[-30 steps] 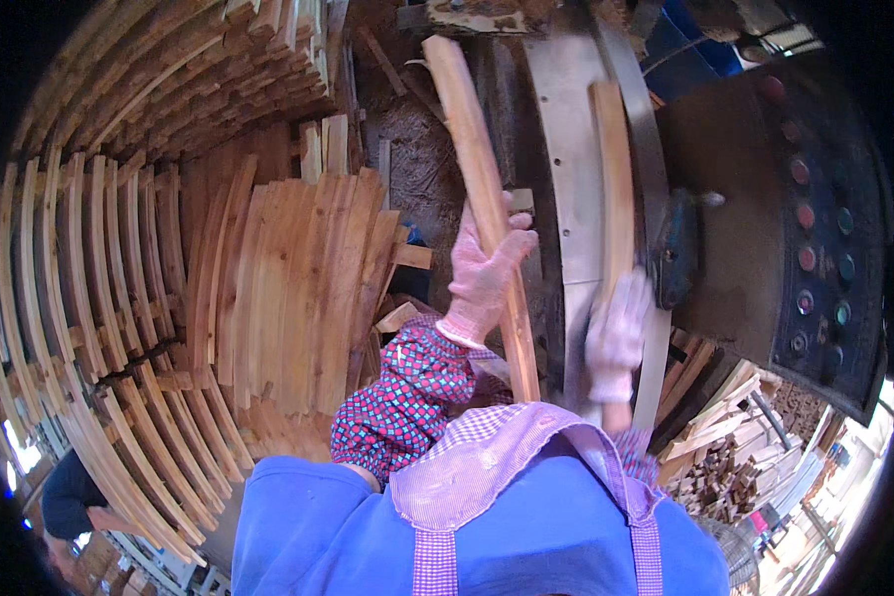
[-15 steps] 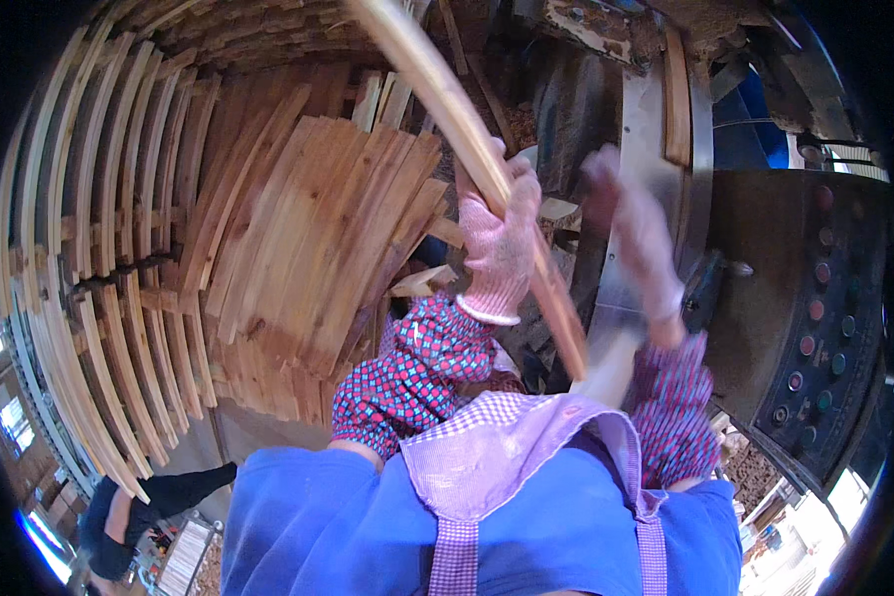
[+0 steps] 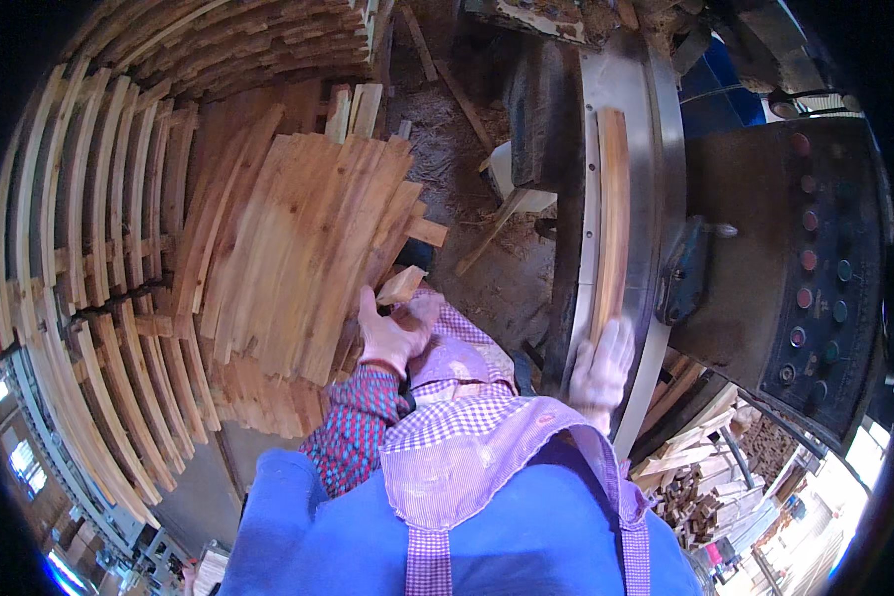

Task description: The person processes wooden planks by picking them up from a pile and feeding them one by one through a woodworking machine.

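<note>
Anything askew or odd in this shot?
Loose sticks lie or lean at odd angles over the littered floor left of the metal bed, unlike the mostly parallel boards. The strip by the right hand looks aligned with the bed; no clear damage visible.

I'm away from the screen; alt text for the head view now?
A gloved right hand is on the near end of a wooden strip lying on a metal machine bed. The gloved left hand is at a wood piece beside stacked boards, its grip unclear; a button panel stands at far right.
</note>
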Tool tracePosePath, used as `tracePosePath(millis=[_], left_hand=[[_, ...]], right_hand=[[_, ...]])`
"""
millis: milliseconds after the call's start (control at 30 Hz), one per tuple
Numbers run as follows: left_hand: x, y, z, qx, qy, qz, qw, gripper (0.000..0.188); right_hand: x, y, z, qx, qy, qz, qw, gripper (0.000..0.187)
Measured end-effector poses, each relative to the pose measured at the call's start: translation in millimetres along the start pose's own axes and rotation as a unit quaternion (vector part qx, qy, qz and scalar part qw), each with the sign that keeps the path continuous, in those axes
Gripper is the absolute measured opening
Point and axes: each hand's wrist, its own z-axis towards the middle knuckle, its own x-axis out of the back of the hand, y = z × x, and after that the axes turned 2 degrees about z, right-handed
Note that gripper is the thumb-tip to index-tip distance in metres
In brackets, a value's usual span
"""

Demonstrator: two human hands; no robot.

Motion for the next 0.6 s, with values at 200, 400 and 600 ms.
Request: tracePosePath(millis=[200,400,600], left_hand=[[45.0,23.9,90.5,-0.110,-0.166,-0.004,0.980,0.027],[-26.2,-47.9,-35.3,-0.061,-0.180,0.178,0.966,0.032],[-37.7,-75.9,-79.3,0.136,-0.302,0.043,0.943,0.028]], right_hand=[[-39.1,12.9,234.3,0.077,0.111,-0.150,0.979,0.043],[-62.6,43.9,423.7,0.088,0.128,-0.078,0.985,0.045],[-45.2,-47.1,283.6,-0.018,-0.206,0.546,0.812,0.039]])
